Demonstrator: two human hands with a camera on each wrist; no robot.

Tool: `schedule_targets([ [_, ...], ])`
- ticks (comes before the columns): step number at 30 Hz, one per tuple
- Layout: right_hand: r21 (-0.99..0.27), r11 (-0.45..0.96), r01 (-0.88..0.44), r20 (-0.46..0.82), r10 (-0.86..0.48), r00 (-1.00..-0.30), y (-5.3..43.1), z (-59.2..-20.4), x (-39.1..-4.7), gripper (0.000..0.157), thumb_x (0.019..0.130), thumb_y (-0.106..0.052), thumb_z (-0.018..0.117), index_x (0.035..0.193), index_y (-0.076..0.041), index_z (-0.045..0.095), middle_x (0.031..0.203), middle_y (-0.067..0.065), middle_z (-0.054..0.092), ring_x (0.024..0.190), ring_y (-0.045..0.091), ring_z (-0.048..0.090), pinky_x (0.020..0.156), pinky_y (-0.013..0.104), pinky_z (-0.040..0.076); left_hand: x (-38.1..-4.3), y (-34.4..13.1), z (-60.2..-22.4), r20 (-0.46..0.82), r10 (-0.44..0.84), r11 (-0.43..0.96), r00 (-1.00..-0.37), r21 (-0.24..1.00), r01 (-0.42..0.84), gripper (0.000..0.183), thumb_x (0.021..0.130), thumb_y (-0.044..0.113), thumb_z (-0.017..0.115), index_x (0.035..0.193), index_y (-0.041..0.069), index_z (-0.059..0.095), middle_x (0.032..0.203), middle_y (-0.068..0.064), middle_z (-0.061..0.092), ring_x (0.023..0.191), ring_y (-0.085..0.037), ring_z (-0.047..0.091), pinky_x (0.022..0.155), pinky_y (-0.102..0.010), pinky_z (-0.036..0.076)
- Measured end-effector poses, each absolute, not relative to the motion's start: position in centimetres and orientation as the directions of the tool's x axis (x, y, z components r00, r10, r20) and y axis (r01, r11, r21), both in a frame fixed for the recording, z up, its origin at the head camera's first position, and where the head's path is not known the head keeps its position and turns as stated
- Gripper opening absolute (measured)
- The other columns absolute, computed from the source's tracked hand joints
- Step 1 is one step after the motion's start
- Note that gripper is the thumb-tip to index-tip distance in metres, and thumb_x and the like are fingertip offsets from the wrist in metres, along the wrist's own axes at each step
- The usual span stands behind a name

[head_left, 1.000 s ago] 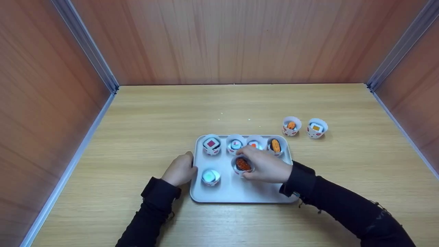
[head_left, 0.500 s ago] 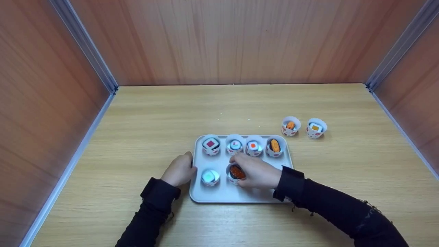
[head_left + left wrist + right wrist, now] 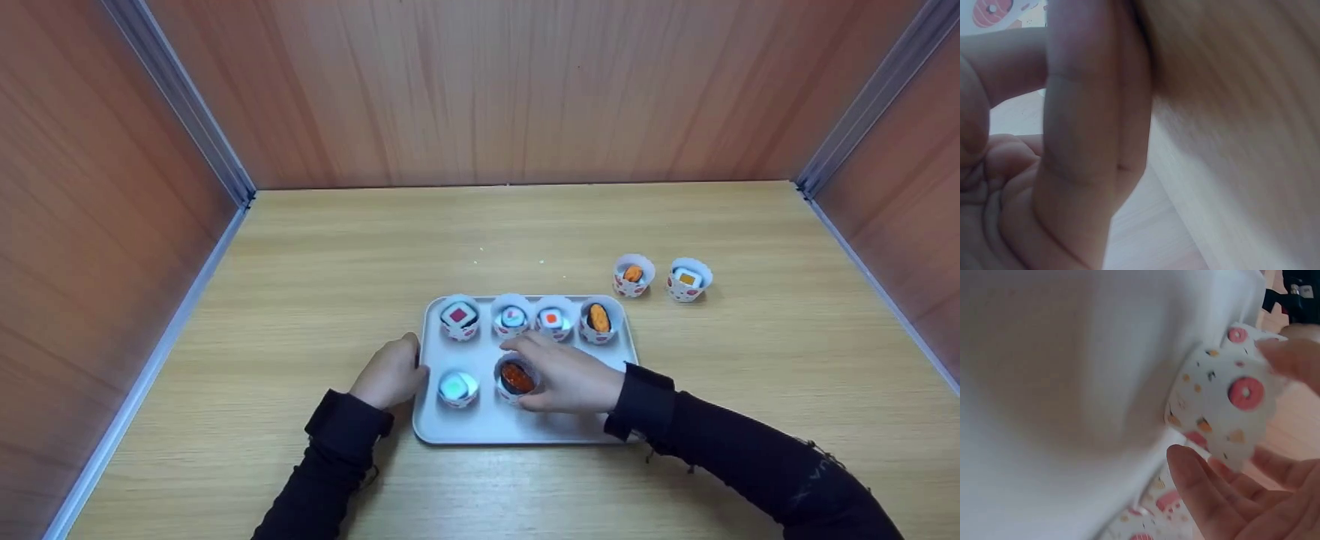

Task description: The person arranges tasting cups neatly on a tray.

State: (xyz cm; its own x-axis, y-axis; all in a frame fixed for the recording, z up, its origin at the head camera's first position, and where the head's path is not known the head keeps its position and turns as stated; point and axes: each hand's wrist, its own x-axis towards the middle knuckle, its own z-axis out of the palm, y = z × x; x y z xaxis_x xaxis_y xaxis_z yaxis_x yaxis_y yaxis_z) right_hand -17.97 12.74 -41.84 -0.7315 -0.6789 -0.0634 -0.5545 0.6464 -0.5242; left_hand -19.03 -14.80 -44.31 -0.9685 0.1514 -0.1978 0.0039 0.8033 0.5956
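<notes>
In the head view a pale tray [image 3: 480, 427] lies on the table, and my left hand [image 3: 390, 371] holds its left edge. My right hand [image 3: 566, 375] is around a paper cup [image 3: 1221, 405] printed with donuts, fingers loosened and spread beside its wall. Inside that cup sits a dark sushi-like piece with a red-brown topping [image 3: 517, 377]. To its left stands a cup with a pale green-white piece [image 3: 456, 388]. Along the tray's far side are cups with a magenta-centred piece [image 3: 459, 315], a white-pink roll [image 3: 513, 316], an orange-centred roll [image 3: 551, 319] and an orange-topped piece [image 3: 598, 318].
Beyond the tray's far right corner two more cups stand on the table, one with a small orange piece [image 3: 634, 274], one with a yellow-centred white piece [image 3: 688, 279]. Tiny white specks [image 3: 541, 262] lie behind the tray. Wooden panels [image 3: 510, 90] enclose the back and sides.
The right hand has brought the red-brown-topped cup left and nearer on the tray, and its fingers have loosened from it. The left hand stays at the tray's edge.
</notes>
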Motion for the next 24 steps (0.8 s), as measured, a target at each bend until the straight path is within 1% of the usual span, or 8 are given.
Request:
schedule_targets([
  [2, -0.543, 0.638, -0.546, -0.047, -0.672, -0.739, 13.3, -41.3, -18.0, 0.068, 0.088, -0.035, 0.071, 0.145, -0.013, 0.042, 0.143, 0.01, 0.047, 0.127, 0.025, 0.051, 0.102, 0.042, 0.047, -19.0, -14.8, -44.3, -0.203, 0.151, 0.804, -0.968, 0.594, 0.001, 0.01, 0.089, 0.004, 0.057, 0.098, -0.002, 0.056, 0.075, -0.007, 0.054, 0.064, -0.02, 0.052, 0.054, -0.027, 0.041],
  [4, -0.559, 0.627, -0.543, -0.008, -0.658, -0.753, 13.9, -40.6, -18.0, 0.063, 0.09, -0.036, 0.068, 0.144, -0.016, 0.044, 0.141, 0.008, 0.048, 0.124, 0.025, 0.054, 0.099, 0.042, 0.048, -19.1, -14.8, -44.3, -0.202, 0.15, 0.806, -0.968, 0.591, 0.002, 0.011, 0.089, 0.004, 0.057, 0.098, -0.003, 0.056, 0.075, -0.007, 0.054, 0.064, -0.02, 0.052, 0.054, -0.028, 0.041],
  [9, -0.577, 0.592, -0.562, 0.166, -0.589, -0.791, 16.1, -39.2, -18.2, 0.049, 0.092, -0.029, 0.067, 0.137, -0.02, 0.052, 0.137, 0.003, 0.052, 0.114, 0.017, 0.057, 0.091, 0.038, 0.053, -19.1, -14.8, -44.2, -0.192, 0.157, 0.813, -0.969, 0.582, 0.016, 0.012, 0.089, 0.004, 0.056, 0.099, -0.003, 0.056, 0.075, -0.007, 0.053, 0.065, -0.02, 0.052, 0.056, -0.028, 0.04],
  [12, -0.552, 0.589, -0.589, 0.287, -0.529, -0.798, 17.8, -38.8, -18.5, 0.046, 0.091, -0.023, 0.069, 0.134, -0.016, 0.055, 0.134, 0.003, 0.055, 0.115, 0.016, 0.056, 0.091, 0.037, 0.053, -19.1, -14.9, -44.3, -0.189, 0.162, 0.815, -0.969, 0.579, 0.023, 0.013, 0.089, 0.004, 0.057, 0.099, -0.003, 0.057, 0.075, -0.007, 0.053, 0.065, -0.02, 0.052, 0.056, -0.028, 0.041],
  [15, -0.509, 0.613, -0.604, 0.387, -0.464, -0.797, 19.8, -38.9, -19.3, 0.044, 0.089, -0.017, 0.07, 0.131, -0.01, 0.057, 0.132, 0.007, 0.057, 0.119, 0.02, 0.056, 0.092, 0.039, 0.053, -19.1, -15.0, -44.3, -0.186, 0.158, 0.816, -0.97, 0.578, 0.022, 0.013, 0.088, 0.004, 0.057, 0.099, -0.003, 0.057, 0.076, -0.007, 0.054, 0.066, -0.02, 0.051, 0.057, -0.028, 0.041],
  [19, -0.444, 0.681, -0.583, 0.463, -0.383, -0.799, 22.7, -39.7, -21.3, 0.048, 0.087, -0.014, 0.072, 0.131, -0.004, 0.056, 0.136, 0.015, 0.055, 0.126, 0.03, 0.051, 0.1, 0.046, 0.047, -19.1, -15.2, -44.4, -0.185, 0.148, 0.815, -0.971, 0.579, 0.014, 0.011, 0.088, 0.004, 0.058, 0.097, -0.002, 0.057, 0.076, -0.007, 0.054, 0.066, -0.02, 0.051, 0.057, -0.028, 0.041],
  [21, -0.431, 0.718, -0.547, 0.471, -0.338, -0.815, 24.2, -40.2, -22.3, 0.051, 0.086, -0.018, 0.074, 0.132, -0.004, 0.055, 0.139, 0.019, 0.051, 0.13, 0.035, 0.048, 0.106, 0.053, 0.041, -19.1, -15.2, -44.4, -0.187, 0.146, 0.813, -0.971, 0.582, 0.011, 0.01, 0.088, 0.004, 0.058, 0.096, -0.001, 0.056, 0.075, -0.007, 0.053, 0.066, -0.02, 0.051, 0.057, -0.028, 0.041],
  [24, -0.438, 0.762, -0.477, 0.447, -0.276, -0.851, 26.4, -41.0, -23.6, 0.064, 0.083, -0.024, 0.077, 0.138, -0.004, 0.05, 0.148, 0.023, 0.042, 0.138, 0.044, 0.036, 0.112, 0.062, 0.027, -19.0, -15.3, -44.4, -0.187, 0.151, 0.813, -0.971, 0.582, 0.014, 0.009, 0.088, 0.004, 0.058, 0.095, -0.001, 0.055, 0.074, -0.006, 0.052, 0.065, -0.02, 0.051, 0.056, -0.028, 0.04],
])
